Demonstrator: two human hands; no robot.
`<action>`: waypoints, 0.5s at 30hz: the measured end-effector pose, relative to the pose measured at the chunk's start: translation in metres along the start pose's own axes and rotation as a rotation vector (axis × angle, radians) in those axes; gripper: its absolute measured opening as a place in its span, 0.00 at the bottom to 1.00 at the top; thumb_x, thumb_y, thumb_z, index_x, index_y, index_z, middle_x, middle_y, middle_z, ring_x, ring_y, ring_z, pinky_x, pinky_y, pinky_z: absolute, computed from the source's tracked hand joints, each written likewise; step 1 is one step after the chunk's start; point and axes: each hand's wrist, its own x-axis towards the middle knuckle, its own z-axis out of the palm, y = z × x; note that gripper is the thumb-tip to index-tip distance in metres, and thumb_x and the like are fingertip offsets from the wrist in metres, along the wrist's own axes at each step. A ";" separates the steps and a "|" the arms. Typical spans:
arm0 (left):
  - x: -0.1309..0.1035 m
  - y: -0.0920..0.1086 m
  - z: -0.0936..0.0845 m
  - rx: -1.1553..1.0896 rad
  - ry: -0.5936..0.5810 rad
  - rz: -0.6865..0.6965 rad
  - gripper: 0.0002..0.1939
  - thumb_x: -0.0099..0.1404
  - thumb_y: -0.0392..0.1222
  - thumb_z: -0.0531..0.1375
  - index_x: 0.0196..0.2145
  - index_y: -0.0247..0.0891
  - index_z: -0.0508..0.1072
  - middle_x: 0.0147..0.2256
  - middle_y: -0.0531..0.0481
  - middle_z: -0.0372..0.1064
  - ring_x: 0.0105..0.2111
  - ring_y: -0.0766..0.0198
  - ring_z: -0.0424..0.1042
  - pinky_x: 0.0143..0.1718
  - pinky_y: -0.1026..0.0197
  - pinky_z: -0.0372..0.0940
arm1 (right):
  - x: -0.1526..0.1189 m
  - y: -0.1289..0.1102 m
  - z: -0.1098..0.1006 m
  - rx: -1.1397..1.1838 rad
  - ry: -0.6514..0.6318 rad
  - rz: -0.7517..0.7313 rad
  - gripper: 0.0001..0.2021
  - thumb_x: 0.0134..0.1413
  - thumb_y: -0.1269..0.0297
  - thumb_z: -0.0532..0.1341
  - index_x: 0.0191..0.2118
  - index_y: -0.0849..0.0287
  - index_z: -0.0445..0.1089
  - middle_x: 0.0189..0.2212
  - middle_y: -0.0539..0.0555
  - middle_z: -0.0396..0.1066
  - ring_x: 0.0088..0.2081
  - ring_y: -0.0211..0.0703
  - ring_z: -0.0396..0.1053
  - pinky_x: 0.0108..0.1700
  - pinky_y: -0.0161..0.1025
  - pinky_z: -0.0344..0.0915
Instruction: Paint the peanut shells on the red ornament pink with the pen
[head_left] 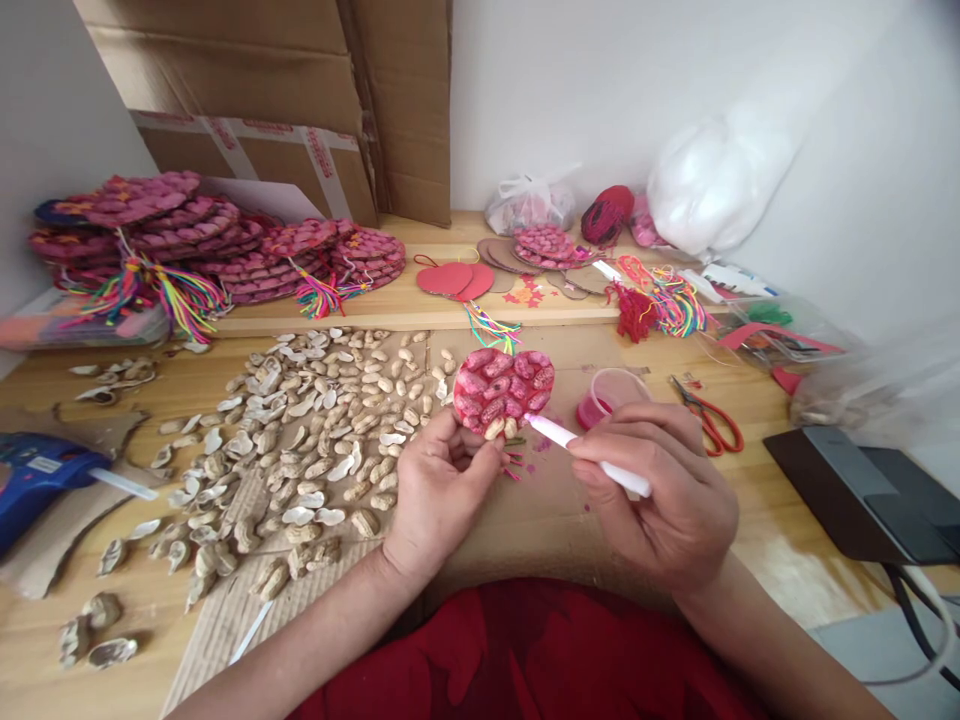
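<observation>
My left hand pinches the lower edge of a small rounded ornament covered with pink-painted peanut shells. Two shells at its bottom are still plain tan. In my right hand is a slim white paintbrush, held like a pen, its pink-stained tip at the ornament's lower right edge. Behind the right hand stands a clear plastic cup of pink paint, partly hidden by the fingers. Colourful strings show at the ornament's top, and more strands lie below it.
Loose peanut shells cover the cardboard at left, near a blue glue gun. Finished ornaments are stacked on the back shelf, beside red card pieces. Orange-handled scissors and a black device lie at right.
</observation>
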 end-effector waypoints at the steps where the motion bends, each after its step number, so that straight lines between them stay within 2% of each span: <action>1: 0.000 0.000 0.000 -0.009 0.001 -0.010 0.07 0.61 0.39 0.68 0.37 0.39 0.76 0.29 0.52 0.77 0.27 0.64 0.75 0.31 0.65 0.70 | 0.000 0.000 0.000 0.011 -0.025 -0.006 0.11 0.53 0.72 0.66 0.43 0.55 0.73 0.34 0.49 0.78 0.42 0.45 0.72 0.50 0.47 0.69; 4: 0.000 -0.001 0.000 -0.041 0.011 -0.035 0.09 0.60 0.39 0.69 0.38 0.39 0.76 0.29 0.52 0.77 0.26 0.64 0.75 0.31 0.65 0.71 | -0.001 0.001 0.000 0.029 -0.039 -0.012 0.11 0.53 0.72 0.66 0.43 0.55 0.73 0.34 0.49 0.78 0.42 0.45 0.72 0.50 0.48 0.69; 10: 0.002 0.000 0.000 -0.100 0.024 -0.075 0.09 0.59 0.39 0.70 0.36 0.38 0.74 0.27 0.54 0.76 0.25 0.65 0.77 0.29 0.66 0.72 | 0.000 0.005 0.000 -0.011 0.051 0.022 0.11 0.53 0.74 0.66 0.42 0.56 0.73 0.33 0.50 0.78 0.40 0.44 0.72 0.47 0.47 0.69; 15: 0.002 0.000 -0.001 -0.182 0.012 -0.147 0.12 0.58 0.39 0.71 0.37 0.38 0.74 0.27 0.55 0.76 0.26 0.67 0.77 0.28 0.68 0.72 | -0.001 0.005 0.001 0.025 -0.005 0.023 0.11 0.54 0.71 0.66 0.44 0.53 0.73 0.34 0.50 0.78 0.43 0.46 0.72 0.49 0.48 0.69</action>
